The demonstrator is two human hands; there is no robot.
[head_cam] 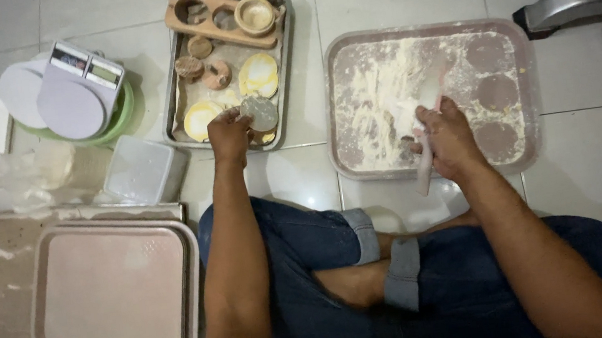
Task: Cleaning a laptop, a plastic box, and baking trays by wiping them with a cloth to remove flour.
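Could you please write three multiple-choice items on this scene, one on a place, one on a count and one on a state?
1. Where is the left hand?
A. over the metal tray
B. on the stacked trays
C. on the scale

2. How many round dough pieces lie at the right side of the floured tray?
A. one
B. three
C. five

3. What is the right hand doing?
A. lying flat and empty
B. gripping a pale scraper
C. holding the wooden mould

Answers:
1 A, its fingers are on a grey disc at the metal tray's near edge.
2 B, three discs sit in a column there.
3 B, the fingers wrap the scraper's handle over the flour.
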